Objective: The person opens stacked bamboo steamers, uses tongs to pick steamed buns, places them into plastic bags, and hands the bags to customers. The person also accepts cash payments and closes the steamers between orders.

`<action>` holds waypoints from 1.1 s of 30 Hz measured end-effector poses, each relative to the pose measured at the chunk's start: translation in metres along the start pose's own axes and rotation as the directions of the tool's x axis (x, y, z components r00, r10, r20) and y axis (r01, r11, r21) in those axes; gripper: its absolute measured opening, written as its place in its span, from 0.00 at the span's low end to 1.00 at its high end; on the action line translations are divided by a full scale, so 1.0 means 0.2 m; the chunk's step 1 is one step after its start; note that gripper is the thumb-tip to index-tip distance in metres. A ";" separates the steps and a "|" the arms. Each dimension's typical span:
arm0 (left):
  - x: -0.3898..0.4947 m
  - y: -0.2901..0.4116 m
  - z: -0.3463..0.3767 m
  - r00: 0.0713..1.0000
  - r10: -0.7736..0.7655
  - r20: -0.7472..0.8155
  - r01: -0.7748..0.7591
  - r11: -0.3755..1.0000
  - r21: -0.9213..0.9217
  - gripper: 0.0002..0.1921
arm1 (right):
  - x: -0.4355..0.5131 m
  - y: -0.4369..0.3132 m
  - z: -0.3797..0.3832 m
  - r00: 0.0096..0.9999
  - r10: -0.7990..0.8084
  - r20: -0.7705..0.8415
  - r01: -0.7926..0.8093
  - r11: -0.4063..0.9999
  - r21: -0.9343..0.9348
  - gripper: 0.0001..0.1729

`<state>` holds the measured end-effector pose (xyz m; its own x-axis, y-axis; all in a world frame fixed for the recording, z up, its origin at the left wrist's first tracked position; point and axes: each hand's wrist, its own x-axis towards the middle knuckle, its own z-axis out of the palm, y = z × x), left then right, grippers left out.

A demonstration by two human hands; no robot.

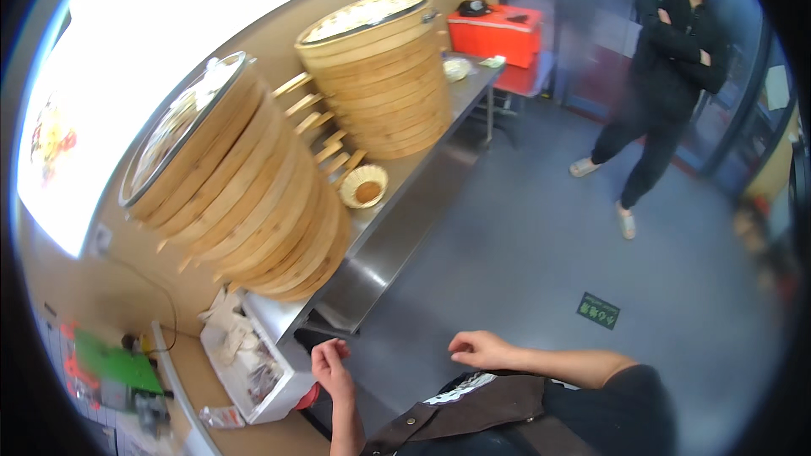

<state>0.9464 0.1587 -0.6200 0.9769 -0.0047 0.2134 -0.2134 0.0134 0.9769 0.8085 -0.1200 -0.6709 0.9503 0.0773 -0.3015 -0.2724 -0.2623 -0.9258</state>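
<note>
My left hand (331, 368) is raised in front of my body with its fingers loosely curled, and nothing shows in it. It is nearest to a white foam box (279, 392) holding cloths and plastic bags. Over the floor, in front of my brown apron (481, 405), my right hand (485, 349) hangs half curled with a gap between thumb and fingers; it touches nothing. Ahead on the left, a tall stack of bamboo steamers (253, 196) stands on a stainless steel table (396, 228). A second steamer stack (380, 82) rises farther along it, both with covered tops.
Between the stacks sits a small wicker basket (350, 193). A red box (491, 38) stands past the table's far end. Someone in dark clothes (671, 69) stands with folded arms by the glass doors. A green sign (598, 311) lies on the grey floor (507, 253).
</note>
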 end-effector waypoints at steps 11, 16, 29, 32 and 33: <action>0.94 0.05 1.52 0.859 0.446 0.251 -0.488 0.862 0.138 0.07 | 0.37 0.40 -1.12 0.928 0.195 -0.317 0.014 0.833 0.554 0.12; 1.79 0.19 2.10 0.643 0.714 0.277 -0.766 0.587 0.263 0.03 | 1.07 0.35 -1.73 0.948 0.020 -0.317 0.131 0.885 0.447 0.12; 2.84 0.45 3.30 0.609 0.612 0.504 -0.393 -0.319 0.862 0.41 | 2.33 0.45 -3.95 0.825 0.198 -0.530 0.025 0.923 0.384 0.10; 2.86 0.46 3.35 0.600 0.635 0.487 -0.453 -0.233 0.861 0.37 | 2.92 0.55 -4.52 0.747 0.175 -0.641 -0.002 0.965 0.261 0.10; 2.84 0.46 3.37 0.666 0.597 0.447 -0.406 -0.213 0.889 0.35 | 3.18 0.56 -4.70 0.703 0.051 -0.709 -0.036 0.999 0.036 0.10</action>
<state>1.4764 -0.5161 -0.4008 0.5200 -0.4424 0.7307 -0.3576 -0.8896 -0.2841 1.5247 -1.0053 -0.7518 0.7611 -0.6413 -0.0972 -0.3120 -0.2305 -0.9217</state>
